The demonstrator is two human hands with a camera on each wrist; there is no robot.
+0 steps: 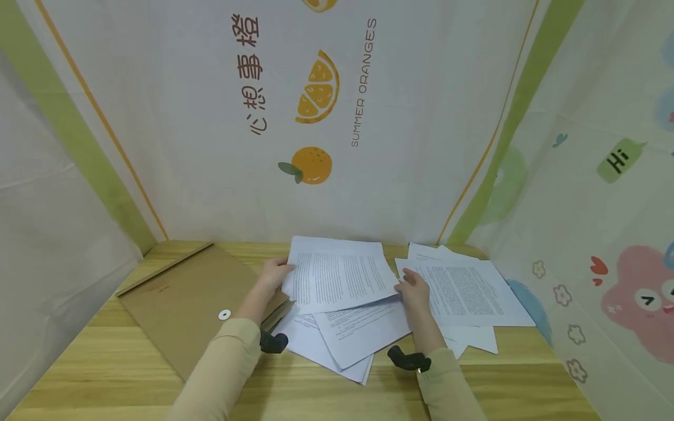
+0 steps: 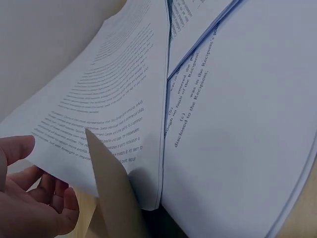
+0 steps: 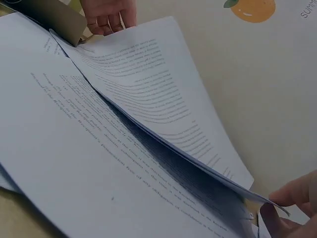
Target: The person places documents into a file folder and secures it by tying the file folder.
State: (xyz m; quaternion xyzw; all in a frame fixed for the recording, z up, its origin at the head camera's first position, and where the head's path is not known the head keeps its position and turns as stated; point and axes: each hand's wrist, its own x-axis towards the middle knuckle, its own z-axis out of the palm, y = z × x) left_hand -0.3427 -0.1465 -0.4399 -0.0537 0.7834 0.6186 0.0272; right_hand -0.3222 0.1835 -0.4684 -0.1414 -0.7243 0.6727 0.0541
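Note:
Both hands hold a few printed sheets (image 1: 337, 279) by opposite side edges, raised and bowed in the middle. At the left edge, my left hand (image 1: 275, 273) has its thumb over the paper and its fingers curled below. My right hand (image 1: 414, 290) pinches the right corner between thumb and finger, plain in the right wrist view. Beneath lie more printed papers (image 1: 363, 336), fanned at uneven angles. A brown kraft paper envelope (image 1: 195, 304) lies left of them, its raised edge (image 2: 116, 183) overlapping the sheets in the left wrist view.
A second loose stack of printed papers (image 1: 468, 292) lies crookedly at the right of the wooden table (image 1: 316, 397). The envelope bears a white round button (image 1: 224, 314). A white curtain (image 1: 421, 146) with orange prints hangs behind the table.

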